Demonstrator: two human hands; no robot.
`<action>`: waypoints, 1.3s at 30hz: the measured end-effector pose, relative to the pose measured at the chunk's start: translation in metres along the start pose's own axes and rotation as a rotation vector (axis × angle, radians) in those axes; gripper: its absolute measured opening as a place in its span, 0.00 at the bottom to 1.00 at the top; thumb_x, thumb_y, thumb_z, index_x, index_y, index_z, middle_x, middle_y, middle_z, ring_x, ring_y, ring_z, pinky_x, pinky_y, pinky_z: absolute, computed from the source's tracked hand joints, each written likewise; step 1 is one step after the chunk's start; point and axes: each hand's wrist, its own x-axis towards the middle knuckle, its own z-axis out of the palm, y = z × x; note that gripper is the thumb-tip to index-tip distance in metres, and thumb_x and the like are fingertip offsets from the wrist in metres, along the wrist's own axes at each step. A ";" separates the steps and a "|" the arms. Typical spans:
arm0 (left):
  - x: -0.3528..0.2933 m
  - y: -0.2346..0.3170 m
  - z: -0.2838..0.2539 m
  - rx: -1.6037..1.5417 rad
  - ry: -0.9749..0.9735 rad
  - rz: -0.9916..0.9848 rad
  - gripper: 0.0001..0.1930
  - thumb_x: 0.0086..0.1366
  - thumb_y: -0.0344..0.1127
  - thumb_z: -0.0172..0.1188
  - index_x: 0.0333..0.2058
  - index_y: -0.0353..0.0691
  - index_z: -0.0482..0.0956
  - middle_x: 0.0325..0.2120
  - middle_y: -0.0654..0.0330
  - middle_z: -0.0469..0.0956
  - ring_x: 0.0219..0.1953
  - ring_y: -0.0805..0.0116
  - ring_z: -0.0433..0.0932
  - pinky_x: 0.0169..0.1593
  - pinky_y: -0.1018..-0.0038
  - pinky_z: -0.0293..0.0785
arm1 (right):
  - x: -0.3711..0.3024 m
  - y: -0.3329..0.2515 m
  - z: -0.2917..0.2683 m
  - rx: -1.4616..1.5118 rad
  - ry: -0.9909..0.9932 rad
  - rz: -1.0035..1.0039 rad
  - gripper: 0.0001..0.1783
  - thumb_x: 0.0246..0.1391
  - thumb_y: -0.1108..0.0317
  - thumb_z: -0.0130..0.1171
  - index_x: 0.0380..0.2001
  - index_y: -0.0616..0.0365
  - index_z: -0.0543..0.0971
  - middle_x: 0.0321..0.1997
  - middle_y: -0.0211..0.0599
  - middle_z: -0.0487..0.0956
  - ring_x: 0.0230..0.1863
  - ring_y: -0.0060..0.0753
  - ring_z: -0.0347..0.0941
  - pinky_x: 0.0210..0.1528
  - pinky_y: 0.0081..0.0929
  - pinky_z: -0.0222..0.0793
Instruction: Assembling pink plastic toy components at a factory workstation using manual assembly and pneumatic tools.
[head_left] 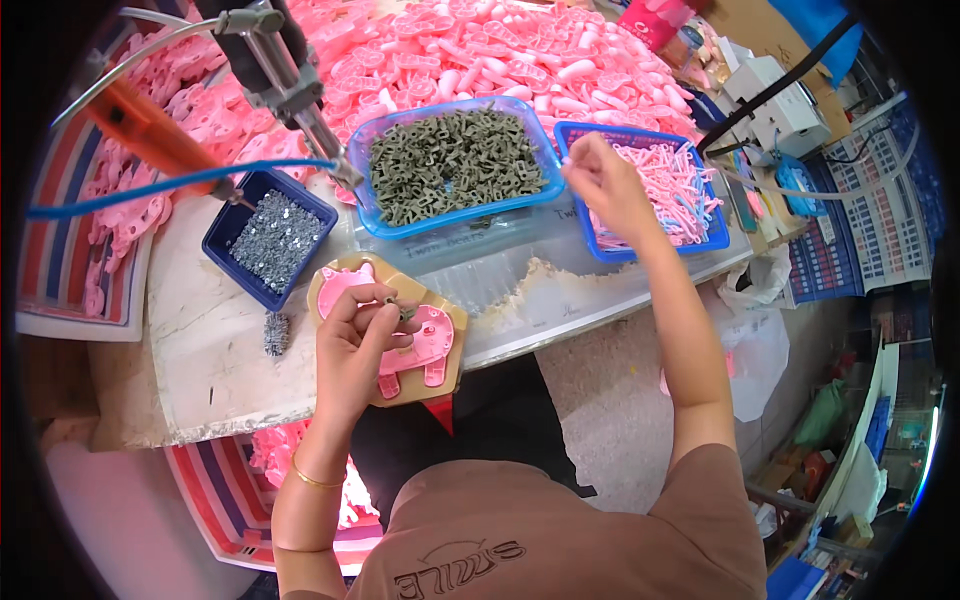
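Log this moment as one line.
left hand: pinching olive part above pink casing in tan block | right hand: over left edge of blue basket, grip unclear | light-blue tub: left of basket

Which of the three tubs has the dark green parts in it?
The middle tub, which is light blue and the widest. The left tub holds grey bits; the right tub holds mostly pink sticks.

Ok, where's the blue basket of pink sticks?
In the head view, the blue basket sits right of centre, just right of the tub of grey-green parts, with the right hand over its left part.
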 end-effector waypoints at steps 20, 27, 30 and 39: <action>-0.013 -0.006 -0.015 -0.065 0.030 -0.035 0.09 0.69 0.32 0.56 0.35 0.30 0.74 0.29 0.59 0.80 0.33 0.76 0.80 0.39 0.79 0.79 | -0.061 -0.133 0.097 0.428 -0.429 0.021 0.09 0.56 0.74 0.62 0.36 0.61 0.72 0.30 0.30 0.79 0.32 0.17 0.75 0.35 0.20 0.72; -0.014 -0.011 -0.009 0.010 0.106 0.024 0.09 0.69 0.32 0.56 0.36 0.29 0.74 0.29 0.57 0.81 0.32 0.74 0.81 0.38 0.79 0.80 | -0.073 -0.130 0.108 0.128 -0.223 -0.249 0.15 0.53 0.75 0.65 0.23 0.59 0.67 0.23 0.32 0.75 0.27 0.19 0.73 0.30 0.23 0.71; -0.015 -0.009 -0.010 -0.027 0.091 0.020 0.08 0.69 0.32 0.56 0.37 0.30 0.74 0.29 0.57 0.80 0.32 0.75 0.81 0.37 0.80 0.80 | -0.077 -0.127 0.112 0.090 -0.166 -0.299 0.19 0.52 0.75 0.66 0.21 0.58 0.64 0.22 0.34 0.75 0.27 0.20 0.74 0.29 0.26 0.71; -0.017 0.004 -0.031 0.008 -0.170 -0.050 0.09 0.70 0.34 0.55 0.36 0.32 0.73 0.30 0.60 0.79 0.30 0.77 0.81 0.34 0.82 0.79 | -0.064 -0.136 0.100 0.352 -0.539 -0.104 0.10 0.52 0.72 0.65 0.39 0.59 0.82 0.30 0.36 0.83 0.29 0.26 0.79 0.32 0.25 0.72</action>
